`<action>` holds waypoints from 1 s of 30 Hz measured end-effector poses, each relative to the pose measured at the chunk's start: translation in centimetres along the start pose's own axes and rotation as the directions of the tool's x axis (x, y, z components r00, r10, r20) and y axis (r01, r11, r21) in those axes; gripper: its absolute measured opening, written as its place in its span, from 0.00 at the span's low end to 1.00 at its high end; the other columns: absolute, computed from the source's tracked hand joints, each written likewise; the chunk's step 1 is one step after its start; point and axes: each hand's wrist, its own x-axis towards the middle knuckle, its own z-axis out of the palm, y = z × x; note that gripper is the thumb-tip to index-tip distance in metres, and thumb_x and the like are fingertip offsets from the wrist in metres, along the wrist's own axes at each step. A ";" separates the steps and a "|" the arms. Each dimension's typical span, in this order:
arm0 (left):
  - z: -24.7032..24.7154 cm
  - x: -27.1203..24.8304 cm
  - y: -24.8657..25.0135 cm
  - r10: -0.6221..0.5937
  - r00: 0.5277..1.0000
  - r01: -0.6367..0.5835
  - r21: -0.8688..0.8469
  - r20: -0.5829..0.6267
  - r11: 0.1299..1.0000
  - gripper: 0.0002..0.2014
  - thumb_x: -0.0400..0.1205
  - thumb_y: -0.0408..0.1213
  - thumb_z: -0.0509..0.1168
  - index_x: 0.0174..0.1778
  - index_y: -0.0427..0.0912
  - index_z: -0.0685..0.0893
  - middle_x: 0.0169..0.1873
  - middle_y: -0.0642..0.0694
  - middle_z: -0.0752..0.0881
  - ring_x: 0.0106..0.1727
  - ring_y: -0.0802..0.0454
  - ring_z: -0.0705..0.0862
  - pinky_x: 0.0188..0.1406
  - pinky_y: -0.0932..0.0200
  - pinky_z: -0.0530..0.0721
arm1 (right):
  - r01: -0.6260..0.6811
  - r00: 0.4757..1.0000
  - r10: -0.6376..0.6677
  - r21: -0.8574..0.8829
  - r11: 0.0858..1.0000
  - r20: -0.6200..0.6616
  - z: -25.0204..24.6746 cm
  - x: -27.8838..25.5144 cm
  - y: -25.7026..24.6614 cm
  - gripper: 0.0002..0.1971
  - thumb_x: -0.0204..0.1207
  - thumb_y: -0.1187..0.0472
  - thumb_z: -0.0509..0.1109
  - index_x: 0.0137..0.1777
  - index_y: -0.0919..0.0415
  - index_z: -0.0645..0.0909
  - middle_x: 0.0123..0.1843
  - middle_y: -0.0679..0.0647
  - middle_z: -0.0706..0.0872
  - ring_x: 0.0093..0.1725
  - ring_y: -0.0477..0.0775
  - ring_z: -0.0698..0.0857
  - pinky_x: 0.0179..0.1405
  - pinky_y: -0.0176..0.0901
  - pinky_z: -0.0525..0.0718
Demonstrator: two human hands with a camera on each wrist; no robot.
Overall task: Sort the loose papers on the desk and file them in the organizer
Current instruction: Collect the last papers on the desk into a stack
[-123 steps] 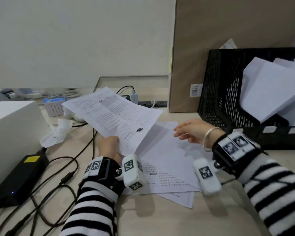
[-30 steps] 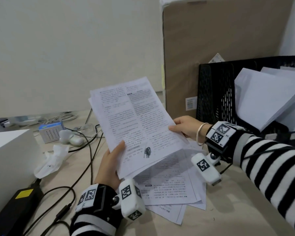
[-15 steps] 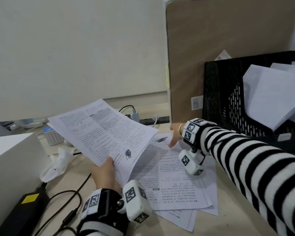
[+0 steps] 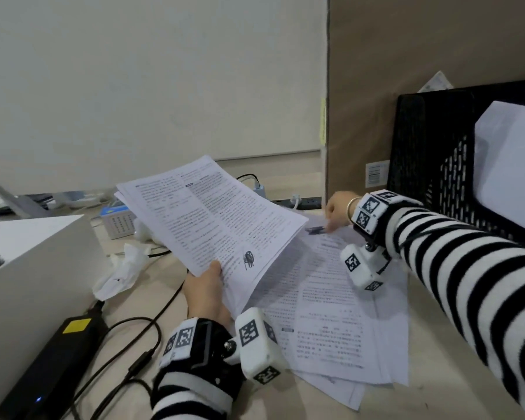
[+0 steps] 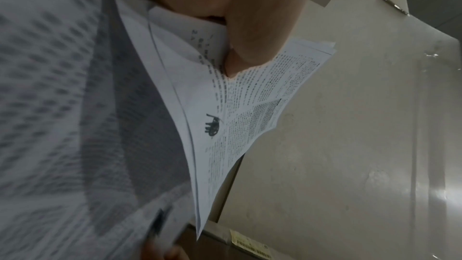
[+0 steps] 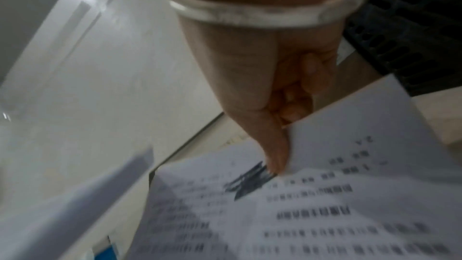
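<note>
My left hand [image 4: 208, 291] grips a small stack of printed sheets [image 4: 212, 219] by its near corner and holds it tilted above the desk; the left wrist view shows the thumb [image 5: 250, 33] pressed on that stack [image 5: 225, 126]. More printed papers [image 4: 331, 322] lie spread on the desk below. My right hand [image 4: 335, 209] reaches to their far edge and pinches the top sheet [image 6: 325, 195] between thumb [image 6: 275, 145] and curled fingers, beside a dark printed mark. The black mesh organizer [image 4: 431, 165] stands at the right with white sheets [image 4: 509, 168] in it.
A brown cardboard panel [image 4: 406, 71] rises behind the organizer. At the left are a white box [image 4: 28, 268], a black power adapter [image 4: 58, 353] with cables, a crumpled tissue [image 4: 122, 274] and a power strip [image 4: 297, 203] by the wall.
My right hand let go of the held stack and reached down to the far edge of the papers on the desk, now pinching the top sheet. The left hand lowered and tilted its stack.
</note>
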 end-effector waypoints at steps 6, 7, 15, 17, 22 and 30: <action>0.2 -1.0 0.5 0.095 0.992 -0.095 0.004 -0.083 0.995 0.13 0.84 0.26 0.61 0.63 0.36 0.79 0.49 0.43 0.86 0.52 0.41 0.85 0.55 0.47 0.84 | -0.302 0.934 0.342 0.289 0.908 -0.098 -2.6 -5.0 5.6 0.16 0.78 0.53 0.70 0.37 0.66 0.84 0.30 0.55 0.82 0.34 0.55 0.82 0.33 0.39 0.76; 0.2 -1.1 0.6 0.118 0.987 -0.117 0.008 -0.111 0.993 0.13 0.83 0.25 0.61 0.63 0.36 0.80 0.52 0.42 0.87 0.53 0.42 0.85 0.57 0.46 0.85 | -0.319 0.920 0.384 0.421 0.849 -0.076 -2.5 -6.1 6.5 0.17 0.78 0.55 0.70 0.33 0.66 0.81 0.25 0.55 0.80 0.27 0.53 0.81 0.26 0.38 0.75; -0.9 -2.0 0.2 0.128 0.974 -0.115 0.081 -0.185 0.990 0.17 0.79 0.28 0.61 0.65 0.33 0.80 0.58 0.39 0.85 0.57 0.41 0.85 0.60 0.47 0.83 | 0.036 0.924 0.382 0.991 -0.125 0.015 0.7 -13.8 6.8 0.19 0.80 0.77 0.61 0.32 0.59 0.64 0.14 0.52 0.77 0.09 0.37 0.73 0.07 0.26 0.63; -0.8 -1.9 -0.4 0.095 0.991 -0.084 0.112 -0.092 0.990 0.12 0.80 0.33 0.61 0.58 0.41 0.81 0.59 0.39 0.87 0.56 0.38 0.86 0.61 0.41 0.84 | 0.087 0.937 0.347 0.947 -0.309 0.027 2.1 -14.9 5.2 0.18 0.80 0.77 0.63 0.33 0.59 0.65 0.21 0.54 0.81 0.15 0.39 0.81 0.11 0.26 0.71; 1.1 -4.0 -1.2 -0.045 0.975 0.011 0.156 0.217 0.988 0.12 0.88 0.40 0.57 0.63 0.41 0.81 0.45 0.45 0.89 0.46 0.43 0.89 0.38 0.51 0.87 | 0.079 0.992 0.125 0.899 -0.430 -0.028 5.2 -15.6 2.7 0.07 0.81 0.75 0.62 0.41 0.70 0.76 0.39 0.60 0.89 0.33 0.50 0.92 0.27 0.30 0.86; 2.8 -4.9 -2.2 -0.013 0.816 -0.089 0.148 0.578 0.985 0.20 0.86 0.47 0.60 0.72 0.43 0.76 0.63 0.44 0.87 0.63 0.45 0.87 0.58 0.48 0.87 | -0.106 0.992 -0.099 0.953 -0.282 0.081 6.1 -16.0 1.4 0.01 0.82 0.69 0.64 0.48 0.67 0.75 0.48 0.66 0.88 0.37 0.52 0.92 0.22 0.30 0.84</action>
